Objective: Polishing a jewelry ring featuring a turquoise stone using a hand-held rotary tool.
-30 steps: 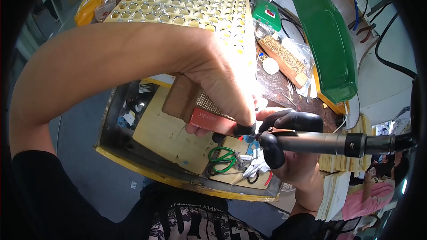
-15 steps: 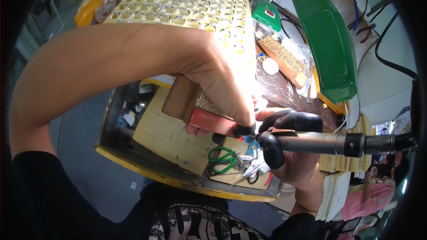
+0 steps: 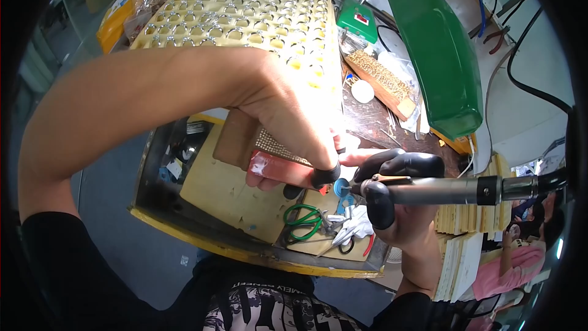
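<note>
Where the drawer (image 3: pixel 184 235) comes nearest your body, its yellow edge bows in front of you, and green-handled pliers (image 3: pixel 315 227) lie inside beside a crumpled white piece (image 3: pixel 356 225). Just beyond, your right hand (image 3: pixel 405 219), black covers on its fingers, is gripping the dark metal handpiece (image 3: pixel 444 191), which points to your left. A blue disc (image 3: pixel 341 187) shows at its tip, apparently mounted there. Your left hand (image 3: pixel 285 122) arches over the red-sided block (image 3: pixel 278 167) with fingers curled round and under it; its thumb and forefinger are close together, but glare hides whether they pinch anything small.

Half a second ago the handpiece tip sat closer to your left thumb; now a gap separates them and the disc is in plain view. I judge that as a pause in contact, with the left grip unchanged and the handpiece still under control.

Behind the left hand stands a brown wooden block (image 3: pixel 234 138). Farther out, a cream tray (image 3: pixel 139 43) bears rows of rings, a gold-studded block (image 3: pixel 380 83) lies right of it, and a green lamp hood (image 3: pixel 438 55) leans over the bench. Farthest right, a co-worker in pink (image 3: pixel 514 263) is partly visible.
</note>
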The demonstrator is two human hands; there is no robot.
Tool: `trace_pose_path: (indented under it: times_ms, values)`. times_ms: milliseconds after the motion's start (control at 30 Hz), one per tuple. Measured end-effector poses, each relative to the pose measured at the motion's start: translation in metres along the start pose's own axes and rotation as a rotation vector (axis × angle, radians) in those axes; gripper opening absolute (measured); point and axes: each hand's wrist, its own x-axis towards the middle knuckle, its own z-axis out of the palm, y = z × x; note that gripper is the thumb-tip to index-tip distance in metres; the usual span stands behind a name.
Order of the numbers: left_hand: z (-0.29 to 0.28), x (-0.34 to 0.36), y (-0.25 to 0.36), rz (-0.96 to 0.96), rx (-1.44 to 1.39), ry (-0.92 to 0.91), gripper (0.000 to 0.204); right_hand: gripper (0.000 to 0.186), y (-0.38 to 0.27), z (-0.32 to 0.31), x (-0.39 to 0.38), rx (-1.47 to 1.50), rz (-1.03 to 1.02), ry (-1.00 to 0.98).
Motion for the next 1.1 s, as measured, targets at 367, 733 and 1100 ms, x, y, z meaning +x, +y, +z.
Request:
trace_pose_path:
  times_ms: [367, 733, 1100]
  values:
    - [-0.001, 0.004, -0.006, 0.050, -0.079, 0.023, 0.033, 0.024, 0.001, -0.002, 0.003, -0.100, -0.068, -0.102]
    - [-0.001, 0.004, -0.005, 0.055, -0.081, 0.023, 0.029, 0.022, 0.003, 0.002, 0.004, -0.091, -0.094, -0.045]
    - [-0.001, 0.003, -0.006, 0.051, -0.040, 0.067, 0.029, 0.022, -0.001, 0.000, 0.007, -0.118, -0.056, -0.096]
